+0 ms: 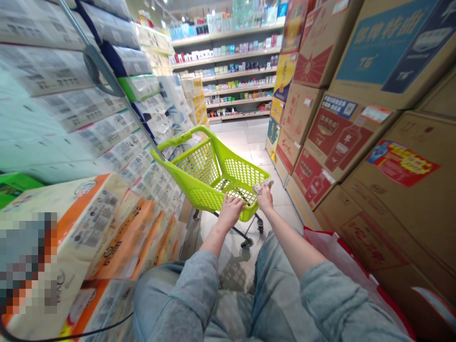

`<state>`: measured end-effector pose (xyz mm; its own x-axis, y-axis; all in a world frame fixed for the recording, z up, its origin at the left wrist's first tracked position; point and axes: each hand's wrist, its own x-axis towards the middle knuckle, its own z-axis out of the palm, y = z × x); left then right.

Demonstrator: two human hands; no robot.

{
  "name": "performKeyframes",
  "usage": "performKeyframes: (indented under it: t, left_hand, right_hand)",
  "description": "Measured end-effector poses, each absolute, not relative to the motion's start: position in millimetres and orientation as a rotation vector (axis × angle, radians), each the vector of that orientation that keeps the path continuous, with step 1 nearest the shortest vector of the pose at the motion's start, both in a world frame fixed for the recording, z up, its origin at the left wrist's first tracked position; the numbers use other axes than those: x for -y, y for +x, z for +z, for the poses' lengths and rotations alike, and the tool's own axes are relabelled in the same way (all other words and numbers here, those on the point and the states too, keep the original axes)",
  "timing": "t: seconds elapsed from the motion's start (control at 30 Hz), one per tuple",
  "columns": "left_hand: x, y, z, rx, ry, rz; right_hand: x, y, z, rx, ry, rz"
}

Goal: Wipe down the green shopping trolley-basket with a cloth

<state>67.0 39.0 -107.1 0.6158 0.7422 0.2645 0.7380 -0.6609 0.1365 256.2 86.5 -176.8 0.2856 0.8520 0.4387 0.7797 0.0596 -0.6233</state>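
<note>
A green shopping cart stands just ahead of a person's hands, its long axis running away leftward to the handle. The left hand lies over the near rim, its grip unclear; the right hand, at the end corner, clutches a crumpled cloth. Stacked cartons, contents hidden, stand rightward.

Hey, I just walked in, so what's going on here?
A person has their left hand on the near end of a lime-green shopping cart. Their right hand holds what looks like a crumpled cloth there. The cart stands between stacked packs and cardboard cartons, with stocked shelves beyond.
</note>
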Motion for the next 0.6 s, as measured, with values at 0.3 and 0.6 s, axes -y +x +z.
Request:
performKeyframes:
  t: [0.3,0.6]
  left_hand:
    - [-38.0,88.7,-104.7,-1.380,2.842,0.471]
    - [-43.9,84.9,-100.9,-1.268,2.876,0.463]
  right_hand:
    - [-24.4,202.7,-186.1,1.273,-1.460,0.429]
    - [-13.7,230.5,-174.6,1.481,-1.426,0.386]
